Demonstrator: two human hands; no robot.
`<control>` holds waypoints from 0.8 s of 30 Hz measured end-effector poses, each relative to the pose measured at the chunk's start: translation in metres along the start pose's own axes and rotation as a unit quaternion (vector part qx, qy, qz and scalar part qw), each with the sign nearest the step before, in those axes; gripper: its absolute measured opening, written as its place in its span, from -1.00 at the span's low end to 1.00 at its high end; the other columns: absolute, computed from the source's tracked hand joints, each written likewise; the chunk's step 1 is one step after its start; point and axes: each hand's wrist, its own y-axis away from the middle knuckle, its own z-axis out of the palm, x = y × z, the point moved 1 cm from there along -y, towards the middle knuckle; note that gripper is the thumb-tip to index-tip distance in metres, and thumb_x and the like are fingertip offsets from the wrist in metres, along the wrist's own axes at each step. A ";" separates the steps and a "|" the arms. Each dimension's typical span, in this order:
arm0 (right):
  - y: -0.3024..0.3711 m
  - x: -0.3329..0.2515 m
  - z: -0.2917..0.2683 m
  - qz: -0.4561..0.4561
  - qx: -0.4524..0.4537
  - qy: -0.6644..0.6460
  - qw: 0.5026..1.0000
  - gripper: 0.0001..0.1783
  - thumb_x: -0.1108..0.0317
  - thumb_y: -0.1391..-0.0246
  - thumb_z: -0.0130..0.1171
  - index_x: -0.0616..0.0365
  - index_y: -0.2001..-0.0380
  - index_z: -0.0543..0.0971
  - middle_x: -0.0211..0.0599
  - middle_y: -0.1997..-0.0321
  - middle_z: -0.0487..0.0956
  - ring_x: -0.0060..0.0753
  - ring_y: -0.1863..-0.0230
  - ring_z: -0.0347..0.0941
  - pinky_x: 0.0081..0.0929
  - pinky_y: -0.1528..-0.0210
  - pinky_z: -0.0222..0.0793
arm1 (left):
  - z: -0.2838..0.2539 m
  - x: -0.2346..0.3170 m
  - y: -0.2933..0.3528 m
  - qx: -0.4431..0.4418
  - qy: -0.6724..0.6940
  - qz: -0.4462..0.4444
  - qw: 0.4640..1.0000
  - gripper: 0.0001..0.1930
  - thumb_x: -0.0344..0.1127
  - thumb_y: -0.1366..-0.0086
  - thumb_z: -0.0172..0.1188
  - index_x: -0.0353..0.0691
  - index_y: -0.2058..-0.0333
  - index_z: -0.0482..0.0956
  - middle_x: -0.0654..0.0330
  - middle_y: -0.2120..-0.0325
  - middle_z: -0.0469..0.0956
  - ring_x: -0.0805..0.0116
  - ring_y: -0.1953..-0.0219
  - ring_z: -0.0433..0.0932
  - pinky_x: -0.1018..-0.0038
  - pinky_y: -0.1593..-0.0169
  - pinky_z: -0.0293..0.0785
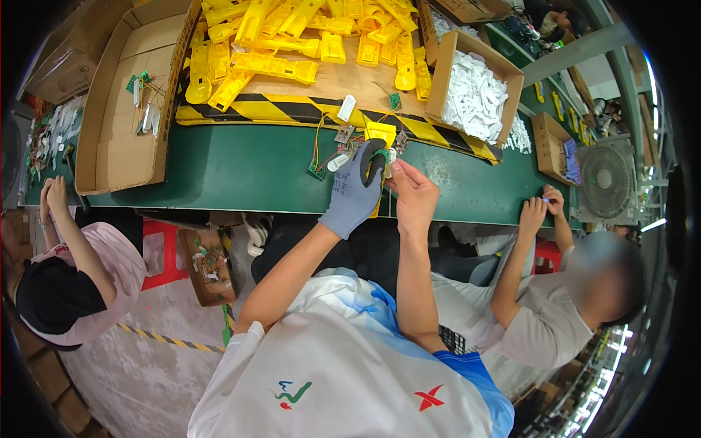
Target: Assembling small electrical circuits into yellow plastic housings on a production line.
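Left hand (355, 191) in grey fabric glove with black fingertips; right hand (413, 196) bare. Yellow plastic housing (380, 133) between them, red, yellow wires. Green belt surface (241, 168). Far: yellow-black striped board edge (292, 109), heaped yellow plastic shells (277, 44), white plastic parts in brown cardboard box (475, 91).

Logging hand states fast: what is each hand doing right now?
Left hand, in a grey glove: closed around a yellow plastic part.
Right hand, bare: fingers pinching a small white piece beside that part.

yellow plastic housing (380, 136), upright, wires attached
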 end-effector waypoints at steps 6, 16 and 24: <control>0.001 -0.020 0.006 -0.010 0.008 0.090 0.996 -0.74 0.44 -0.16 0.24 0.46 0.16 0.62 -0.23 0.31 0.68 -0.60 0.35 0.57 -0.64 0.26 0.51 | 0.000 0.002 0.002 0.001 0.011 -0.018 1.000 -0.66 -0.41 -0.25 0.10 -0.28 -0.01 0.44 -0.10 0.13 0.54 -0.09 0.09 0.54 0.22 0.05 0.46; -0.002 -0.002 -0.006 0.018 -0.053 0.009 0.998 -0.69 0.45 -0.13 0.28 0.42 0.09 0.59 -0.23 0.27 0.68 -0.59 0.36 0.57 -0.59 0.22 0.51 | -0.004 0.001 0.003 -0.005 0.006 -0.013 1.000 -0.68 -0.41 -0.27 0.09 -0.28 -0.01 0.44 -0.10 0.14 0.54 -0.07 0.11 0.55 0.25 0.06 0.46; -0.014 0.015 -0.009 0.038 -0.079 -0.077 0.993 -0.59 0.48 -0.12 0.29 0.41 -0.03 0.53 -0.22 0.20 0.66 -0.55 0.24 0.56 -0.57 0.09 0.48 | -0.004 -0.002 0.005 0.010 0.022 0.021 0.999 -0.66 -0.50 -0.24 0.06 -0.31 -0.01 0.44 -0.09 0.16 0.56 -0.04 0.11 0.57 0.26 0.05 0.46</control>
